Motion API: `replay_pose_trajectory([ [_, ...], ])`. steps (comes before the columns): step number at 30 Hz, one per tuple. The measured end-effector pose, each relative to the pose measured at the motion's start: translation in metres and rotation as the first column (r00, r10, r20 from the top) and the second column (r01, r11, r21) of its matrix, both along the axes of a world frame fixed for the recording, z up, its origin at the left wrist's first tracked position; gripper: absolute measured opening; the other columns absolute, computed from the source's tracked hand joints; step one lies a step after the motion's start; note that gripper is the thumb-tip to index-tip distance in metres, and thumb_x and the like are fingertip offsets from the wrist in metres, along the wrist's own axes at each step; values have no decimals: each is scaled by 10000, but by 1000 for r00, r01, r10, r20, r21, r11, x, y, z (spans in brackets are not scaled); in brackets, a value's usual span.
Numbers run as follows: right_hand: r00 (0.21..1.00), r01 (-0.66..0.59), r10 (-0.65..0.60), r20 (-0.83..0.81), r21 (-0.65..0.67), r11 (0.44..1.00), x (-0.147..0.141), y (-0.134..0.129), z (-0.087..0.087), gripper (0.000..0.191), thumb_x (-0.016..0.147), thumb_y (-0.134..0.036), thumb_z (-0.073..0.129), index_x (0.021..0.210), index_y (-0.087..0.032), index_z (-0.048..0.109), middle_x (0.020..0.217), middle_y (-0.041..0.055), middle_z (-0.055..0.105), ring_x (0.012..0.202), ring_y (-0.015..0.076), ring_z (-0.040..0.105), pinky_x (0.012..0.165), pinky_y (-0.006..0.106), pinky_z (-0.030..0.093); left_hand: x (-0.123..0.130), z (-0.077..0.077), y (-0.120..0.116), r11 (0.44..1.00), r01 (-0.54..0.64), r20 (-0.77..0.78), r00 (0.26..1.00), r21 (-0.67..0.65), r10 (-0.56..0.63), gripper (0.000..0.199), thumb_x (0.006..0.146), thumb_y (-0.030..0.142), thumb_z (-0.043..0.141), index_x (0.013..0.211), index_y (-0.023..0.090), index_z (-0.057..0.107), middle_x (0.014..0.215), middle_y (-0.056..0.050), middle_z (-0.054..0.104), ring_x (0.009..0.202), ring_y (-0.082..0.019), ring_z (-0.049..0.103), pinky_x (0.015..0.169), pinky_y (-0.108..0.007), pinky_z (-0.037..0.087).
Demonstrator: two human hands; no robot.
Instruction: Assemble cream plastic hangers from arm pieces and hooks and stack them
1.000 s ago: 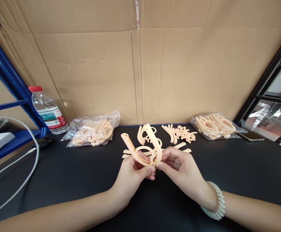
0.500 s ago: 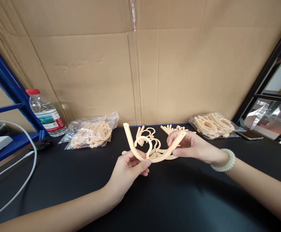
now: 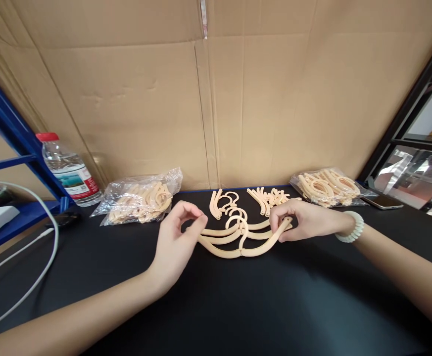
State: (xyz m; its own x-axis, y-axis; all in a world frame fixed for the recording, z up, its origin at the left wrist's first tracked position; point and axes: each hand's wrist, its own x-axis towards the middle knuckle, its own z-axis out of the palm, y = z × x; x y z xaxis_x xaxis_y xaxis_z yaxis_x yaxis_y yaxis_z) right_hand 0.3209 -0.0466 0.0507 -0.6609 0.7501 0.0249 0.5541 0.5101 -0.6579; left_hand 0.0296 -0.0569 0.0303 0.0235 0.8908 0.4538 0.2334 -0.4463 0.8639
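A beige folding clothes hanger (image 3: 223, 253) is spread out between my hands, its curved arms meeting at a joint under a hook. My left hand (image 3: 174, 244) is closed at the left arm's end, thumb and forefinger together; the hand hides that end. At the other side, my right hand (image 3: 293, 220) grips the right arm near its tip. Just behind lie more opened hangers (image 3: 219, 232), overlapping one another, with their hooks bunched at the middle. Loose hooks (image 3: 232, 198) and hanger arms (image 3: 216, 205) rest farther back.
A second heap of loose arms and small parts (image 3: 265, 198) sits at the back. Clear bags of hanger parts lie left (image 3: 141, 198) and right (image 3: 327, 188). A water bottle (image 3: 71, 170), a white cable (image 3: 54, 237) and a phone (image 3: 382, 200) are on the black table (image 3: 238, 306).
The hanger has come down towards the table and its arms have spread wider. My left hand has moved from its middle to the left end; my right hand stays on the right arm.
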Motion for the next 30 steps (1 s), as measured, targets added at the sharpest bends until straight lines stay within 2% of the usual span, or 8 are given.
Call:
replay_pose_trajectory([
  [2,999,-9,8,42,16,1000,1,1,-1,50,756,-206,658,783,-169,637,756,-6,643,665,128,580,625,259,447,1,-3,-4,989,48,-292,956,140,-5,62,827,204,564,769,207,542,765,12,598,755,-167,573,746,-313,435],
  [5,995,-37,30,98,67,997,1,0,-1,63,733,-168,659,781,-175,620,825,3,621,743,144,576,706,282,448,3,-11,-9,897,291,-672,741,332,7,42,843,185,540,862,207,570,821,-5,659,785,-190,609,899,-403,402],
  [7,991,-50,39,128,87,995,2,1,-1,77,723,-148,656,779,-179,613,859,8,602,799,158,571,753,295,442,4,-17,-10,815,450,-814,580,365,45,65,862,190,532,903,201,581,864,-28,688,820,-206,628,937,-426,379],
  [8,989,-52,39,141,93,994,2,1,-1,77,721,-148,659,772,-181,611,867,10,591,819,165,565,766,300,438,4,-20,-9,794,487,-848,525,364,67,72,876,186,516,896,199,584,862,-36,692,817,-207,631,917,-418,388],
  [10,986,-48,31,161,101,994,4,3,-2,76,726,-182,680,753,-183,609,870,13,573,838,175,553,777,305,431,4,-23,-8,791,499,-877,470,354,95,126,898,163,474,848,194,586,833,-43,687,789,-201,631,849,-390,410],
  [17,980,-64,43,192,105,992,8,8,-5,270,753,-422,741,708,-180,630,848,22,560,858,201,542,788,322,415,2,-28,-2,809,452,-862,490,376,126,203,927,145,438,806,170,599,805,-55,669,734,-192,614,758,-356,427],
  [25,959,37,-89,268,195,980,3,4,-4,168,784,-318,695,707,-185,625,845,46,585,875,223,557,783,332,419,0,-27,7,840,400,-801,595,366,66,209,904,132,451,771,190,602,784,-40,660,718,-178,578,713,-319,445],
  [30,948,64,-136,287,246,967,3,4,-2,162,790,-284,666,683,-194,583,792,48,607,874,234,563,773,343,418,-1,-28,9,861,386,-783,622,330,21,196,901,119,443,832,195,610,844,-48,665,790,-193,603,729,-314,478],
])
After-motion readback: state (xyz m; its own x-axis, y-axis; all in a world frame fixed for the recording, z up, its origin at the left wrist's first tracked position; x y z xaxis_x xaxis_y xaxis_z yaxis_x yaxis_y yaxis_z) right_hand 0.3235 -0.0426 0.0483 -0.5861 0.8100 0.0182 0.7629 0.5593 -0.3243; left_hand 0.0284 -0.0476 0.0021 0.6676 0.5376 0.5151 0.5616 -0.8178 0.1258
